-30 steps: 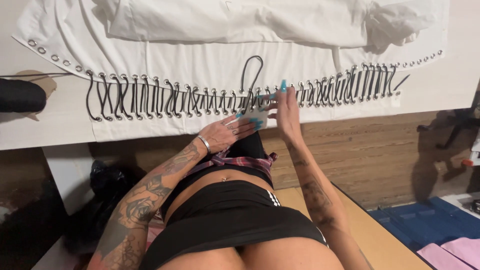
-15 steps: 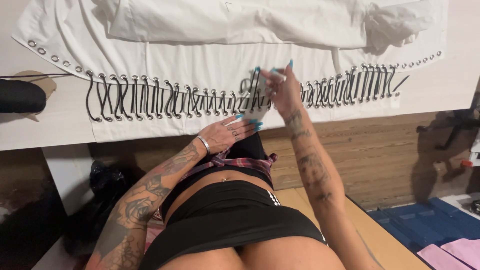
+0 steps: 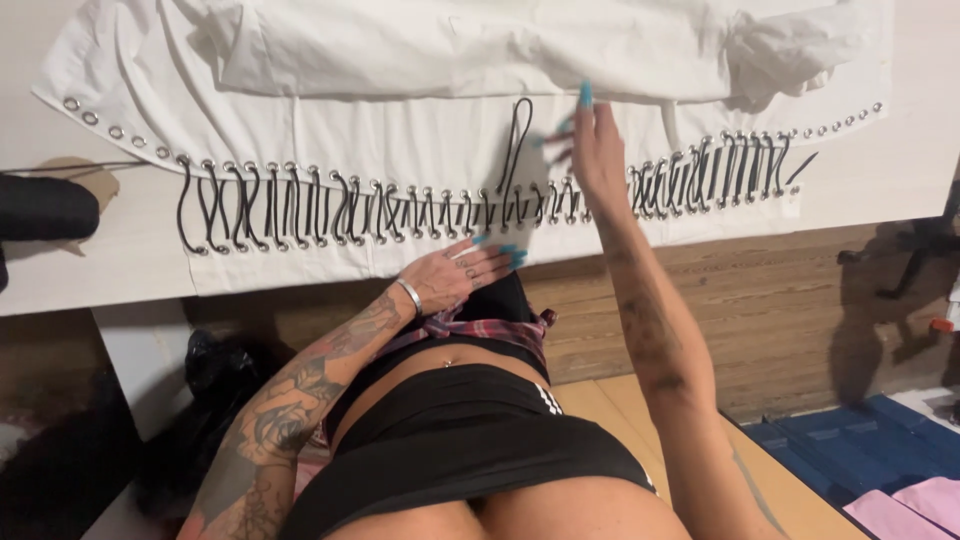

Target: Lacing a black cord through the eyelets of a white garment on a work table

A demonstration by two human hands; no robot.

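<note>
Your right hand (image 3: pixel 592 150) is pinching, it seems, a raised loop of black lace (image 3: pixel 518 140) above the white eyelet garment (image 3: pixel 400 130); your left hand (image 3: pixel 455 275) is resting, fingers loosely together, on its hem.

The garment (image 3: pixel 330 130) lies spread across the desk (image 3: pixel 100 270) in front of you, its eyelet edge nearest you. The cord (image 3: pixel 300 205) runs through that edge from left to right. Your left hand (image 3: pixel 455 275) rests at the near hem, below the lacing. Your right hand (image 3: pixel 590 150) sits farther back on the garment, just right of the cord's raised loop (image 3: pixel 520 140).
</note>
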